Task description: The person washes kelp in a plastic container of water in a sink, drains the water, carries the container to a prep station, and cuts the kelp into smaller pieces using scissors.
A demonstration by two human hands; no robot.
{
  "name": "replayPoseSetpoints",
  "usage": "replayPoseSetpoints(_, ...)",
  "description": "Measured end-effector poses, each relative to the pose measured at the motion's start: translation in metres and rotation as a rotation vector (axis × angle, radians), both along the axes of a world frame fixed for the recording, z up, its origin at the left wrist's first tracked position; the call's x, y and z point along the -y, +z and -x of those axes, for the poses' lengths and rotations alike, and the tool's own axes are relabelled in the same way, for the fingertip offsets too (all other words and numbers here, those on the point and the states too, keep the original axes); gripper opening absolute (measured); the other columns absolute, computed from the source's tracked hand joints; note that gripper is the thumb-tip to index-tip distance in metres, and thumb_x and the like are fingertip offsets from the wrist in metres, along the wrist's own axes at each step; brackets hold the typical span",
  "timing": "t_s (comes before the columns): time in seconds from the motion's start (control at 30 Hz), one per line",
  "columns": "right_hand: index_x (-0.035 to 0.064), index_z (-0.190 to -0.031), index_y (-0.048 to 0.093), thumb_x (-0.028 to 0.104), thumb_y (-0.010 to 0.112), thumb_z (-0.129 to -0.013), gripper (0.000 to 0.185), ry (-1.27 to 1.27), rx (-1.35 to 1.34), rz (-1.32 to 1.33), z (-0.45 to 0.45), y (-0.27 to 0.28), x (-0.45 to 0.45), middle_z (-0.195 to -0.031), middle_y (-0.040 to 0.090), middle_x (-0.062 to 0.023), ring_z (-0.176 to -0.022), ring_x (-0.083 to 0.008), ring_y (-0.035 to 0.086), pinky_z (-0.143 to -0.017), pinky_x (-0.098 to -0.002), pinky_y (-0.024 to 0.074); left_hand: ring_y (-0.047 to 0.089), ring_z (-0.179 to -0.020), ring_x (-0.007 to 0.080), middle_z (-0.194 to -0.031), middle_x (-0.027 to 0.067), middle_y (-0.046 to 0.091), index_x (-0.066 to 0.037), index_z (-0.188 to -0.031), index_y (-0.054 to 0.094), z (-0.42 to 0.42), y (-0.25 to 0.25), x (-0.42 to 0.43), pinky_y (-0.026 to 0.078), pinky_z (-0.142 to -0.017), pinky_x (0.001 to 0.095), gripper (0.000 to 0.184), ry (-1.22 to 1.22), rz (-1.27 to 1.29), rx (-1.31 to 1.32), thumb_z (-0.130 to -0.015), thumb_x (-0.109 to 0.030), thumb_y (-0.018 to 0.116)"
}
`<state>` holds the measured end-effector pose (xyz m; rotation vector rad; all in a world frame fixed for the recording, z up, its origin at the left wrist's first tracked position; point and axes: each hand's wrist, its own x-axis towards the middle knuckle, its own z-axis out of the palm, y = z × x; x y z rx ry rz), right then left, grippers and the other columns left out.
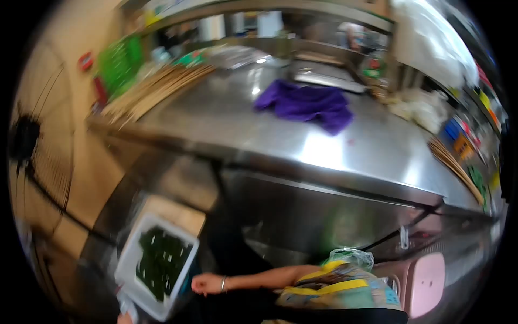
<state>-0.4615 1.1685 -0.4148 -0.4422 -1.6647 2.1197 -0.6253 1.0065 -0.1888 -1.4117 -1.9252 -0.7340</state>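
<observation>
A white plastic tub (pixel 186 237) at the lower left holds dark green pieces (pixel 162 262), perhaps leafy, with small pale bits among them. My right hand (pixel 208 283), a bracelet at its wrist, is beside the tub's right wall. Its fingers look curled in, and nothing shows in them. Only a small part of my left hand (pixel 125 318) appears at the bottom edge, by the tub's lower left corner. Whitish, crumpled material (pixel 125 303) lies against it, and blur hides the fingers.
A steel counter (pixel 226 116) carries a purple cloth (pixel 305 103), a bundle of thin sticks (pixel 156 89) and a metal tray (pixel 329 78). More sticks (pixel 456 167) lie at right. A fan (pixel 27 137) stands left. A pink plastic stool or bin (pixel 426 283) is at lower right.
</observation>
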Motion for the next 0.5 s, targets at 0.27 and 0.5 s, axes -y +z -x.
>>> replayPoseSetpoints(0.27,0.0074,-0.126,0.045,0.018,0.057,-0.089,0.040,0.153,-0.189,0.652,-0.021,0.095,0.007,-0.121,0.054,-0.0086,-0.110,-0.0189,0.054,-0.095,-0.0366,0.0435,0.048,-0.054,0.0199,-0.060,0.0020,0.044,-0.012,-0.080,0.065,-0.047,-0.090,-0.055,0.034,-0.051,0.0327,0.010,-0.494,0.097,0.212,-0.072,-0.008,0.061)
replayPoseSetpoints(0.5,0.0076,-0.130,0.042,0.018,0.057,-0.086,0.048,0.243,-0.278,0.953,0.008,0.107,0.007,-0.121,0.053,-0.0137,-0.116,-0.0266,0.049,-0.099,-0.0397,0.0379,0.056,-0.065,0.0240,-0.073,0.0056,0.057,-0.007,-0.097,0.061,-0.039,-0.108,-0.043,0.039,-0.057,0.0354,0.026,-0.504,0.075,0.397,-0.072,-0.005,0.066)
